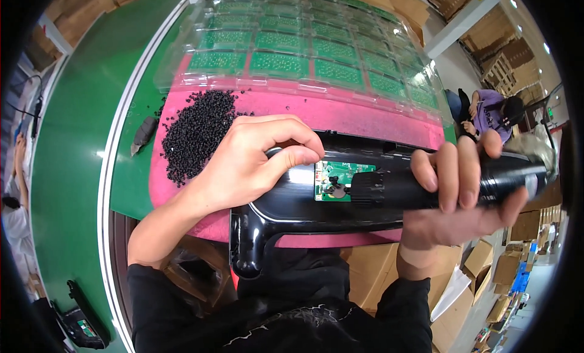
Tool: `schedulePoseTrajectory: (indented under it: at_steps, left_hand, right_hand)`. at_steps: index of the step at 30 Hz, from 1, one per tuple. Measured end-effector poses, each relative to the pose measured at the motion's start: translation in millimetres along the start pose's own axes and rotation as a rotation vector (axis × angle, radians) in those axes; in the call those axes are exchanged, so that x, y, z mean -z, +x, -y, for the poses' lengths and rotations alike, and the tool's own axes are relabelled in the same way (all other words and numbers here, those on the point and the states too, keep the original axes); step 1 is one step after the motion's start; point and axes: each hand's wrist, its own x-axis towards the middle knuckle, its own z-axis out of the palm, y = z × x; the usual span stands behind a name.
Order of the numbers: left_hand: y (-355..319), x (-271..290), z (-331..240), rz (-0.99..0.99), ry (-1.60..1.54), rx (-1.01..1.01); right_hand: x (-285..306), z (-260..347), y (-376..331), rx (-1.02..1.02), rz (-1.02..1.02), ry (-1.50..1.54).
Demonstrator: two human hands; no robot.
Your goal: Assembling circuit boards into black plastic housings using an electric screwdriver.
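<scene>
A glossy black plastic housing (310,218) with a rounded arm at its near left lies across the pink mat. A green circuit board (328,170) sits in an opening in it. My right hand (459,189) is wrapped round a black electric screwdriver (395,189), whose nose points left over the board and hides part of it. Small black parts show on the board by the tip. My left hand (261,158) is closed in a pinch at the board's upper left corner; whatever lies between thumb and forefinger is hidden.
A pile of small black parts (198,131) lies on the pink mat (365,119). Behind it stand clear plastic trays (274,82) of green boards. Left of the mat is a dark lump (145,134); another black housing (82,322) lies far left. A person in purple (490,110) sits at right.
</scene>
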Motion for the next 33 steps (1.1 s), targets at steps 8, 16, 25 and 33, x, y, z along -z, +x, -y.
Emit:
schedulePoseTrajectory:
  at_steps: [8,16,25,33]
  left_hand:
    - [-4,-9,-2,0.205,0.011,-0.09]
    - [-7,-10,2,0.254,0.049,-0.145]
    - [-5,-16,3,0.255,-0.061,-0.199]
    - [-4,-13,-3,0.026,0.387,-0.231]
  right_hand:
    - [-17,2,-6,0.067,0.0,-0.144]
    - [-13,-5,-8,0.066,0.013,-0.139]
    - [-5,-8,-15,0.035,0.052,-0.168]
    - [8,9,-16,0.008,0.04,-0.267]
